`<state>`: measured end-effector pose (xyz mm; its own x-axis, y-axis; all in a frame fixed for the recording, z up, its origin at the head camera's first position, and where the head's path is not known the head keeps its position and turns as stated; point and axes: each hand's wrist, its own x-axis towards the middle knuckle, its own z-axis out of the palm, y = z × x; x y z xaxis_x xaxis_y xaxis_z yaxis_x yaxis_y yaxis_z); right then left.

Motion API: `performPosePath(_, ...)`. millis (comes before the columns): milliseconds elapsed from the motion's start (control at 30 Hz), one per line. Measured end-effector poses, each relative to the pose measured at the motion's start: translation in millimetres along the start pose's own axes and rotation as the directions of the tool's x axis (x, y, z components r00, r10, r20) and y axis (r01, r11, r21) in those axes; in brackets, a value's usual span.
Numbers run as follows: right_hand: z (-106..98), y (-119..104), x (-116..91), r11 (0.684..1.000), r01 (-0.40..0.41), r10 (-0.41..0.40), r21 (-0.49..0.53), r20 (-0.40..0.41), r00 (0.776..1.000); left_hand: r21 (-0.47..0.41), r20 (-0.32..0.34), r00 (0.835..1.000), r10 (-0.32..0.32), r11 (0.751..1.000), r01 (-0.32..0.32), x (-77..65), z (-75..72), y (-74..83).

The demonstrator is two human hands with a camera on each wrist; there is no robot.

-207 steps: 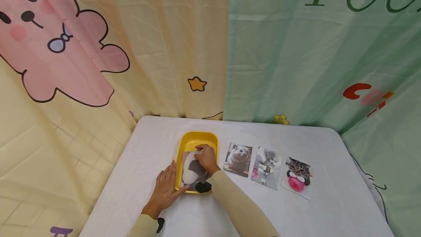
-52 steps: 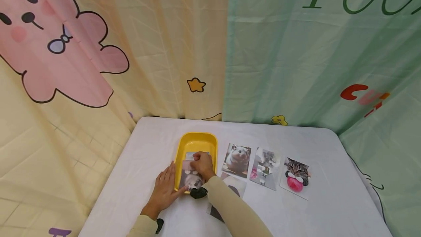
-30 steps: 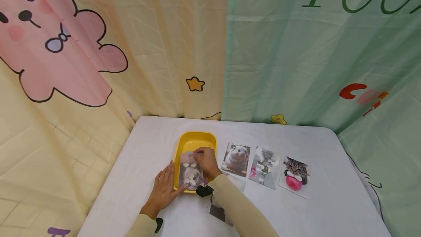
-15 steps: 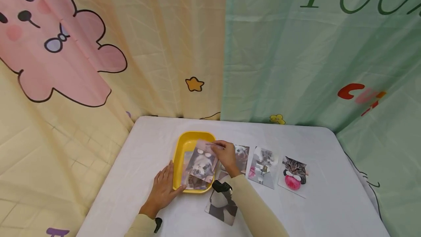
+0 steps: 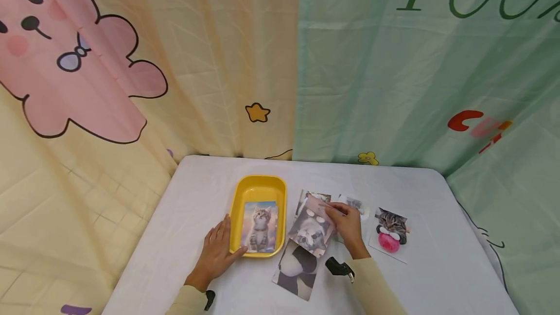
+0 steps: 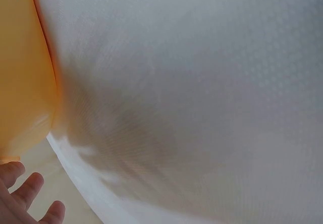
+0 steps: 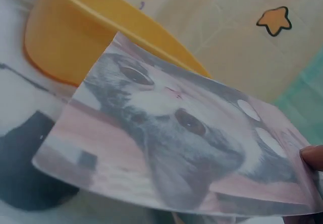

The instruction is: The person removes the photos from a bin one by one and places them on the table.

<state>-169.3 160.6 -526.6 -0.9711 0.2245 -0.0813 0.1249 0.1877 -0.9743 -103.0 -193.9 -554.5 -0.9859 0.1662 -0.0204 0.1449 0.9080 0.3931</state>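
Note:
My right hand (image 5: 348,225) pinches one end of a cat photo card (image 5: 312,230), held over the other cards to the right of the tray. In the right wrist view that photo card (image 7: 171,128) is tilted and slightly bowed, a thumb (image 7: 313,157) at its edge. My left hand (image 5: 216,249) rests with straight fingers against the left side of the yellow tray (image 5: 283,208). A kitten photo card (image 5: 260,227) lies in the tray. The left wrist view shows fingertips (image 6: 30,188) near the yellow tray wall (image 6: 25,72).
A panda-like photo card (image 5: 295,271) lies below the held one. Behind it are a hamster card (image 5: 302,198) and a grey-white cat card (image 5: 350,202), both partly covered. A card with a cat and pink ball (image 5: 390,235) lies farther right on the white table (image 5: 437,218).
The right hand has lifted the cat card out of the tray and carried it right, baring the kitten card. Earlier, the panda-like card moved from the tray to the table. The left hand stays put.

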Motion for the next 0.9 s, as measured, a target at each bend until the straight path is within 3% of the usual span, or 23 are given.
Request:
performPosePath(233,-42.2,30.8,-22.8,0.990,-0.104,0.098,-0.093,-0.062,0.993,0.009,-0.012,1.000,0.007,1.000,-0.007,0.1,-0.7,-0.3)
performPosePath(433,-66.2,54.8,-44.6,0.973,-0.170,0.157,-0.159,-0.091,0.983,0.002,-0.013,1.000,0.008,1.000,-0.008,-0.8,-0.4,-0.8)
performPosePath(667,-80.8,76.1,-61.8,0.959,-0.245,0.229,-0.146,-0.121,0.966,-0.010,-0.002,1.000,0.001,1.000,-0.001,0.3,-1.9,-0.1)
performPosePath(900,-85.4,81.7,-71.6,0.943,-0.279,0.261,-0.182,-0.119,0.958,-0.002,0.001,1.000,0.004,1.000,-0.004,1.2,-1.5,0.0)
